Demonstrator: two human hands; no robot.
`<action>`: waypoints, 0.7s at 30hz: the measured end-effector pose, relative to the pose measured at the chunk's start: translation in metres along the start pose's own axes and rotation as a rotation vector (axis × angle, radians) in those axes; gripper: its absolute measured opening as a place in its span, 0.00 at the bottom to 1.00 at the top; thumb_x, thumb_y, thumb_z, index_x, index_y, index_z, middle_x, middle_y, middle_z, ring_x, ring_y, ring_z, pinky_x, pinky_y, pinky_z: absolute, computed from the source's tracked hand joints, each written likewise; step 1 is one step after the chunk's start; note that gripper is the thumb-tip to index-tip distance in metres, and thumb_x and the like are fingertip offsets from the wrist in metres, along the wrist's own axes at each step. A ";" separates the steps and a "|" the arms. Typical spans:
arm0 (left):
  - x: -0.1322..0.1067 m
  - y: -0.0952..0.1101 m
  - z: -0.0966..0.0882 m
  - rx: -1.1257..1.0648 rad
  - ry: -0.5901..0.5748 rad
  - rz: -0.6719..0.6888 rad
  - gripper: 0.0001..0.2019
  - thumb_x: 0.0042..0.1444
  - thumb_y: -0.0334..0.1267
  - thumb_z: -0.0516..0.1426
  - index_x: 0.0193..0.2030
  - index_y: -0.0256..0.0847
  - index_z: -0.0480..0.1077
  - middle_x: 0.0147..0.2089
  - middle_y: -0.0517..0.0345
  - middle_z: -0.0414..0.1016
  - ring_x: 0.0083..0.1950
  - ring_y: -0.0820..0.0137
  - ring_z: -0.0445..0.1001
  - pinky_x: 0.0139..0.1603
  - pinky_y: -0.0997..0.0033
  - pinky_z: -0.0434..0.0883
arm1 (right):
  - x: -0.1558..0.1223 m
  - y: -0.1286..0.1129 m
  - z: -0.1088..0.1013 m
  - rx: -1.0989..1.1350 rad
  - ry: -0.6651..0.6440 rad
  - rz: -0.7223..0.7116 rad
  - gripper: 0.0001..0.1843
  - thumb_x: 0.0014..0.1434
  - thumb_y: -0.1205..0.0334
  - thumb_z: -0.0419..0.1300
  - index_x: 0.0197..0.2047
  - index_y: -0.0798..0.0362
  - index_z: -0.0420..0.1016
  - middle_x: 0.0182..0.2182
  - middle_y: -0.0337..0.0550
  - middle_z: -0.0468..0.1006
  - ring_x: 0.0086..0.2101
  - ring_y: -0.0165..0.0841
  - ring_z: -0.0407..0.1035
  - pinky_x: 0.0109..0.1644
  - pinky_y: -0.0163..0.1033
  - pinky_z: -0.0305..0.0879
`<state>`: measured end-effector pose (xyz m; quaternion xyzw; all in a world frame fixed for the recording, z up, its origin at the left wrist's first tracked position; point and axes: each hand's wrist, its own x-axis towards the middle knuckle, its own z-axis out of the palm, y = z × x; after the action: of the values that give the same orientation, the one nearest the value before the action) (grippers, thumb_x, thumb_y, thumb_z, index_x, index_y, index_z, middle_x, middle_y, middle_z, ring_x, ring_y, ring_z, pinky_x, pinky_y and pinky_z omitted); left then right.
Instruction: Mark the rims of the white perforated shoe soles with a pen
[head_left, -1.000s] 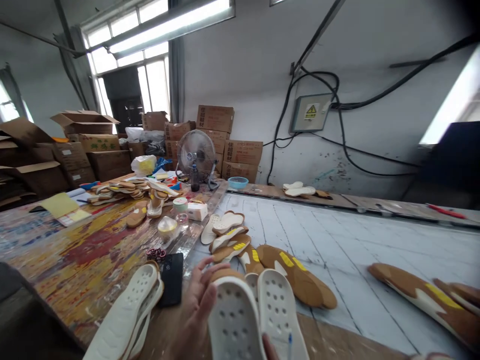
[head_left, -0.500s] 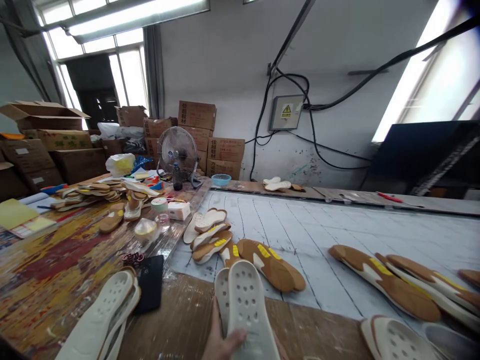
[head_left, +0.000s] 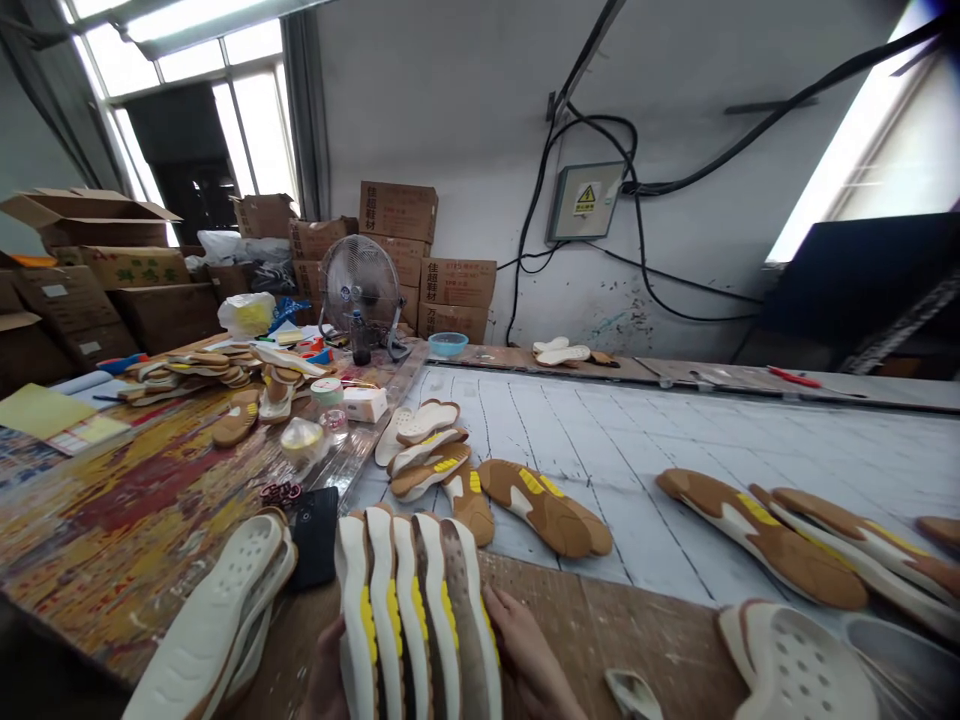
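Head view: hands (head_left: 325, 665) (head_left: 529, 650) clasp wavy-sided, yellow-patched soles (head_left: 418, 610).

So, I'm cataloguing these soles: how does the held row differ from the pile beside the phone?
The held row has its side walls facing the camera, between the left hand and right hand; the pile beside the phone lies with a holed white face up. The held row shows yellow; the pile shows none. Both show white and brown.
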<state>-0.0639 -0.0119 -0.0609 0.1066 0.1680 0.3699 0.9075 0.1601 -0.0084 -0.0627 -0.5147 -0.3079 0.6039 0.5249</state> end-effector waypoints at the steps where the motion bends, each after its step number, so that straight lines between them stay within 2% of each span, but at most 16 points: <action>1: -0.002 0.001 -0.003 -0.001 -0.002 0.002 0.20 0.41 0.47 0.59 0.37 0.35 0.79 0.40 0.56 0.81 0.55 0.52 0.69 0.56 0.64 0.64 | 0.000 0.000 0.003 0.018 -0.031 0.024 0.24 0.40 0.44 0.66 0.33 0.57 0.80 0.32 0.48 0.82 0.36 0.41 0.74 0.42 0.41 0.68; 4: -0.012 0.004 -0.009 0.000 -0.014 0.012 0.20 0.42 0.47 0.59 0.38 0.36 0.79 0.42 0.57 0.80 0.56 0.53 0.68 0.56 0.64 0.64 | 0.001 0.005 0.016 0.075 -0.050 0.068 0.23 0.43 0.46 0.65 0.38 0.54 0.79 0.33 0.44 0.82 0.33 0.34 0.73 0.33 0.33 0.67; 7: -0.023 0.008 -0.015 -0.001 -0.006 0.045 0.19 0.42 0.46 0.59 0.40 0.39 0.78 0.46 0.60 0.78 0.57 0.54 0.67 0.56 0.65 0.63 | 0.008 0.019 0.030 0.132 -0.007 0.087 0.23 0.41 0.46 0.66 0.37 0.52 0.78 0.36 0.43 0.81 0.27 0.29 0.71 0.27 0.30 0.65; 10: -0.028 0.010 -0.021 -0.008 0.020 0.090 0.18 0.42 0.47 0.59 0.39 0.40 0.79 0.45 0.62 0.79 0.58 0.55 0.66 0.57 0.66 0.62 | 0.018 0.035 0.043 0.181 0.009 0.085 0.27 0.35 0.44 0.68 0.37 0.53 0.77 0.37 0.45 0.81 0.31 0.34 0.73 0.34 0.35 0.68; 14: -0.026 0.009 -0.034 -0.011 0.070 0.130 0.16 0.43 0.44 0.59 0.36 0.39 0.79 0.40 0.60 0.81 0.56 0.53 0.69 0.57 0.63 0.63 | 0.020 0.042 0.056 0.221 0.006 0.094 0.34 0.34 0.41 0.68 0.41 0.54 0.75 0.43 0.47 0.79 0.49 0.42 0.68 0.52 0.41 0.62; 17: -0.022 0.005 -0.044 -0.005 0.103 0.160 0.14 0.41 0.43 0.61 0.33 0.37 0.80 0.35 0.56 0.82 0.52 0.50 0.71 0.55 0.59 0.64 | 0.011 0.036 0.060 0.270 -0.062 0.133 0.37 0.39 0.39 0.64 0.48 0.54 0.72 0.45 0.48 0.78 0.51 0.43 0.67 0.55 0.44 0.59; 21: -0.015 -0.002 -0.046 -0.010 0.132 0.176 0.13 0.41 0.45 0.60 0.29 0.38 0.80 0.29 0.56 0.82 0.50 0.49 0.73 0.55 0.55 0.64 | -0.002 0.018 0.056 0.327 -0.102 0.148 0.33 0.46 0.43 0.62 0.52 0.53 0.70 0.49 0.46 0.76 0.53 0.40 0.65 0.56 0.42 0.60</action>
<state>-0.0906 -0.0211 -0.1007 0.0916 0.2155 0.4552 0.8591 0.1008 -0.0052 -0.0631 -0.4124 -0.1930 0.7082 0.5395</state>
